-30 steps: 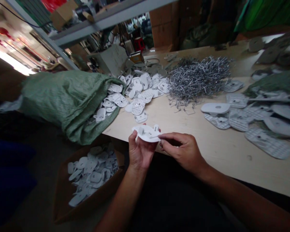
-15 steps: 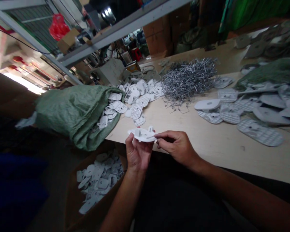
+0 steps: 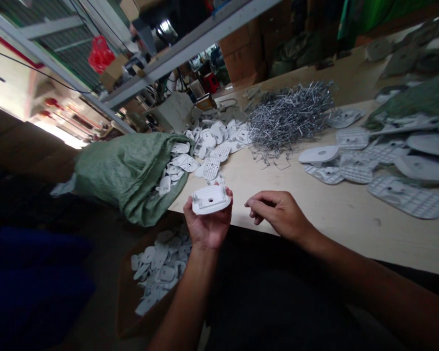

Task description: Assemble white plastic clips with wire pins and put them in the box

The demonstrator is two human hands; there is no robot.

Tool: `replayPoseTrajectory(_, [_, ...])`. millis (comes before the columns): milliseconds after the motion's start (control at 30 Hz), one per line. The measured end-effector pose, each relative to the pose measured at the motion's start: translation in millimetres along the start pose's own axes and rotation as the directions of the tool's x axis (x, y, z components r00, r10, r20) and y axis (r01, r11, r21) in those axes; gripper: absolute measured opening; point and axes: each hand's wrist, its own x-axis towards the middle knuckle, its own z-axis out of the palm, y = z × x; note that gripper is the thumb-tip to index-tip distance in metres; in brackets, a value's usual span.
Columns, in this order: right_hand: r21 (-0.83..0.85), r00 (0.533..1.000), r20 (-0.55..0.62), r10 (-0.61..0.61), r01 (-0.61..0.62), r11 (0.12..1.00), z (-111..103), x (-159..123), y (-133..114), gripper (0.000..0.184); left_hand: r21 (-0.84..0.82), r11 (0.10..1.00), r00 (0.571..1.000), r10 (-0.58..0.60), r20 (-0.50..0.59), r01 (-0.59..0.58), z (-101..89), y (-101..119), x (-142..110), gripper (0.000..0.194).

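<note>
My left hand [image 3: 207, 225] is closed around a small white plastic plate [image 3: 210, 200] with a hole in its middle, held just off the near edge of the wooden table [image 3: 314, 214]. My right hand [image 3: 278, 214] hovers a little to the right of it, apart from the plate, fingers curled into a loose pinch; I cannot make out anything in them. A heap of bent metal wire clips [image 3: 289, 114] lies further back on the table.
A green woven sack [image 3: 131, 170] spills white plastic parts [image 3: 208, 146] onto the table's left end. A cardboard box [image 3: 157, 273] of the same parts stands on the floor below. Larger white ribbed plates [image 3: 388, 165] cover the right side. A metal shelf frame [image 3: 175, 48] crosses behind.
My right hand has let go of the plate and drawn back to the right. My left hand has turned the plate so its flat face shows. The camera has shifted left.
</note>
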Motion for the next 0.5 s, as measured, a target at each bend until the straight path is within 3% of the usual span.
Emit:
replayPoseTrajectory(67, [-0.072, 0.995, 0.088, 0.038, -0.032, 0.997, -3.5, -0.5, 3.0, 0.038, 0.01, 1.0, 0.999, -0.011, 0.032, 0.011, -3.5, 0.8, 5.5, 0.06])
replayPoseTrajectory(133, [-0.265, 0.99, 0.141, 0.015, 0.023, 0.964, -5.8, -0.8, 6.9, 0.04, 0.019, 0.999, 0.998, -0.029, 0.062, 0.028, -8.1, 1.1, 11.7, 0.065])
replayPoseTrajectory(267, [-0.633, 0.989, 0.134, -0.065, 0.136, 0.762, -9.0, 2.6, 18.7, 0.022, 0.072, 0.996, 0.995, -0.066, 0.081, 0.06, -19.2, 1.4, 23.1, 0.073])
replayPoseTrajectory(367, [-0.683, 0.992, 0.123, -0.027, 0.105, 0.723, -12.6, 8.2, 27.9, 0.036, 0.143, 0.985, 0.988, -0.11, 0.105, 0.094, -27.3, 1.9, 29.4, 0.079])
replayPoseTrajectory(433, [-0.654, 0.994, 0.098, -0.037, 0.093, 0.751, -15.7, 13.0, 31.0, 0.037, 0.19, 0.969, 0.971, -0.187, 0.147, 0.158, -32.8, 2.1, 33.3, 0.084])
replayPoseTrajectory(500, [-0.602, 0.997, 0.057, -0.059, 0.082, 0.794, -18.9, 19.5, 31.1, 0.037, 0.235, 0.933, 0.928, -0.32, 0.193, 0.273, -39.5, 1.6, 37.9, 0.09])
